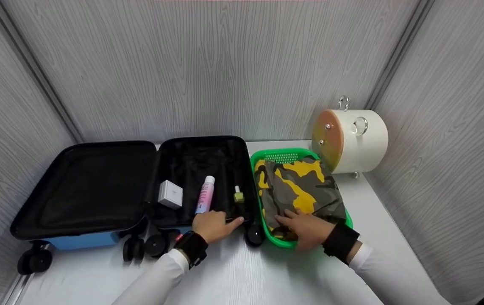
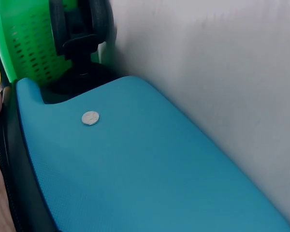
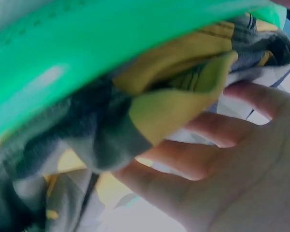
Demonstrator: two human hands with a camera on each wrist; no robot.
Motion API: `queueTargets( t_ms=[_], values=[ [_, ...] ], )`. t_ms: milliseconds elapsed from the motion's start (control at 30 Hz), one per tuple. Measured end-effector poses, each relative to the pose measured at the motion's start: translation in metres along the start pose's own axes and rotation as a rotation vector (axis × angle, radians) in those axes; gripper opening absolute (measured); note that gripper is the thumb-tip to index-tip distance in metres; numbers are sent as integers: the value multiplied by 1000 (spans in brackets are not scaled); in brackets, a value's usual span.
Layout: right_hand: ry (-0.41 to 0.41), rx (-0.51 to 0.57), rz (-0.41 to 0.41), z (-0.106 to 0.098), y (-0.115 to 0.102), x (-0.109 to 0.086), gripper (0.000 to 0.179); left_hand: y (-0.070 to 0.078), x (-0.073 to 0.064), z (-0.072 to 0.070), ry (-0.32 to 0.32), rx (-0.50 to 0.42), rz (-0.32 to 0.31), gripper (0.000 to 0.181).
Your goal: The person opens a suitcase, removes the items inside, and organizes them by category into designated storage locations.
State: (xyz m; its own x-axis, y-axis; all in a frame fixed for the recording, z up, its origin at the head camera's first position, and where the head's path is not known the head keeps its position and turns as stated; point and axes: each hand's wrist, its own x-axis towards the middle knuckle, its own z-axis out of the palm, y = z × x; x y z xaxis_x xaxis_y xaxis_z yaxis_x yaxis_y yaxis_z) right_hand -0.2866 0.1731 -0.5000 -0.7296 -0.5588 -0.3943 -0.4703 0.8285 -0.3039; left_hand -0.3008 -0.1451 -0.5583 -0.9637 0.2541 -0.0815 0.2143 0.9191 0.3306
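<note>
My left hand [image 1: 214, 226] rests at the front rim of an open blue suitcase's black-lined right half [image 1: 187, 159], thumb stretched to the right. Just beyond it lies a pink-and-blue bottle [image 1: 205, 195] with a white cap, its lower end at the fingers. My right hand [image 1: 307, 228] touches a folded yellow-and-grey camouflage cloth [image 1: 284, 190] in a green basket [image 1: 295, 151]. In the right wrist view its fingers [image 3: 179, 159] spread along the cloth's folded edge. The left wrist view shows the suitcase's blue shell [image 2: 135, 159].
Inside the suitcase's right half lie a white box [image 1: 170, 194] and a small yellow-green bottle [image 1: 238, 195]. Its other half [image 1: 93, 186] lies open to the left. Behind the basket, a cream cylindrical bag [image 1: 360, 142] stands by the right wall. Black wheels [image 1: 254, 235] project at the front.
</note>
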Motion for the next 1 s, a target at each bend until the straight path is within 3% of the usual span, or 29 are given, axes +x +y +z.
queueTargets(
  t_ms=[367,600,767,1000],
  values=[
    [97,56,30,-7,4,23,89,4,1,5,68,-4,24,71],
    [171,6,4,-13,9,48,80,7,1,2,74,-2,15,71],
    [207,-30,49,-18,15,65,78,10,2,4,83,-11,23,71],
    [257,5,114,-25,22,83,82,15,2,6,79,-13,30,71]
  ],
)
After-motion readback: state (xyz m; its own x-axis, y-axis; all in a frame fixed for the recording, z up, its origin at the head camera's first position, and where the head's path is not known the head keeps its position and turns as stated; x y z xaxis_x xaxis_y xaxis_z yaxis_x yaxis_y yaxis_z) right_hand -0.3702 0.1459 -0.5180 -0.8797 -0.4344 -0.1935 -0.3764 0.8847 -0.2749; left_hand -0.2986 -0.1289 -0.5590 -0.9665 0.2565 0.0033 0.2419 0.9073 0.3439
